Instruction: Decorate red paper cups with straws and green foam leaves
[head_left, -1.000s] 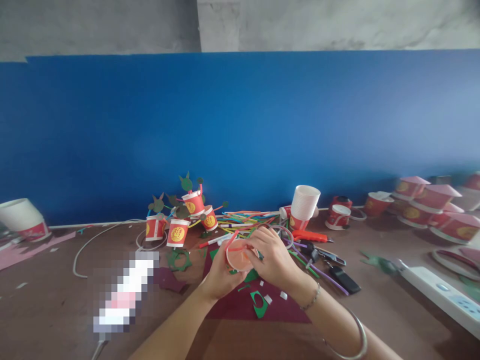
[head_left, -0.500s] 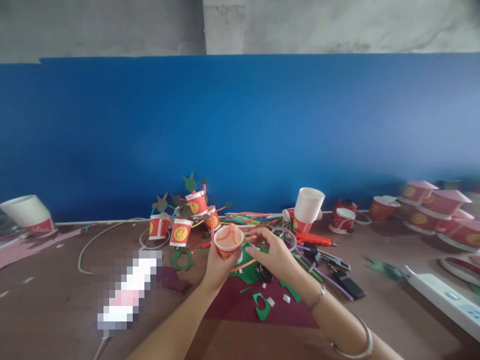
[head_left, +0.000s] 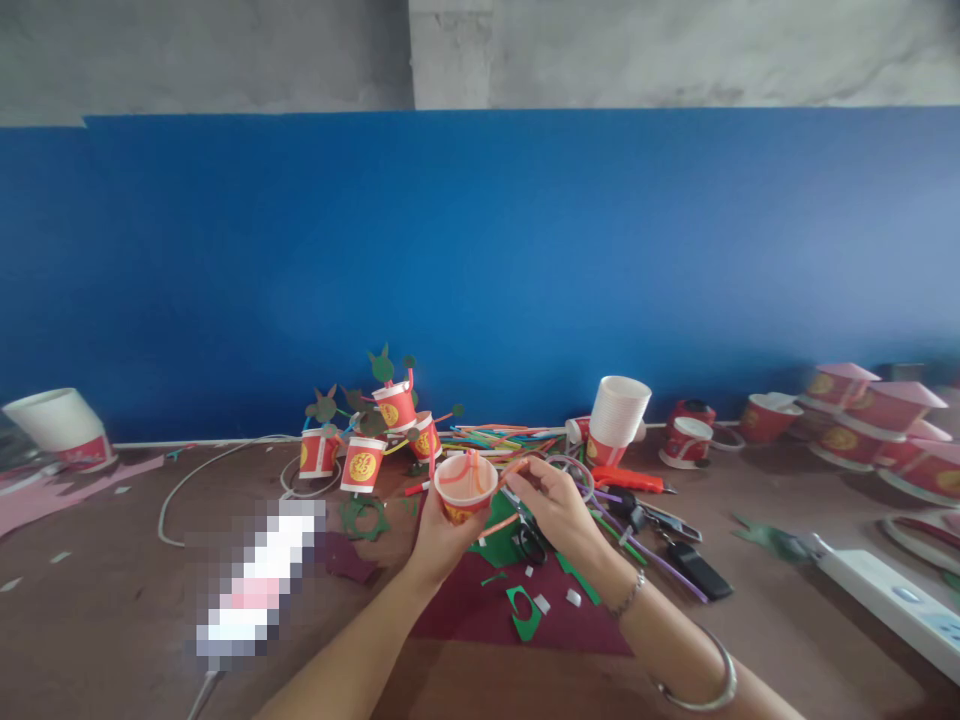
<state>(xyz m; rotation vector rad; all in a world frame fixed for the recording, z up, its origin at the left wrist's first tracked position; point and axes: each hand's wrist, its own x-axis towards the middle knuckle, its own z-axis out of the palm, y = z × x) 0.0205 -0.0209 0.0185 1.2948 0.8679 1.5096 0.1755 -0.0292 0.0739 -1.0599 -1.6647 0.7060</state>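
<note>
My left hand [head_left: 441,540] is wrapped round a red and white paper cup [head_left: 466,482], its mouth tilted toward me. Pinkish-orange drinking straws pass through the cup's wall and show inside it. At the cup's right side, my right hand [head_left: 553,500] has thumb and fingers pinched on the end of an orange straw [head_left: 511,470]. Another orange straw piece [head_left: 498,527] sticks out lower down, beside my left fingertips. Black-handled scissors [head_left: 531,545] lie just below my right hand, on green paper.
Decorated cups [head_left: 363,465] stand at the back left. Behind lie loose straws [head_left: 510,436]; a cup stack [head_left: 616,420], an orange-red cutter [head_left: 634,481] and keys [head_left: 697,570] are to the right. Green scraps [head_left: 523,612] rest on maroon paper [head_left: 450,615]. A power strip [head_left: 885,600] lies far right.
My right fingers have closed into a pinch on the orange straw beside the cup. The cup and my left hand have shifted slightly right. More of the scissors shows.
</note>
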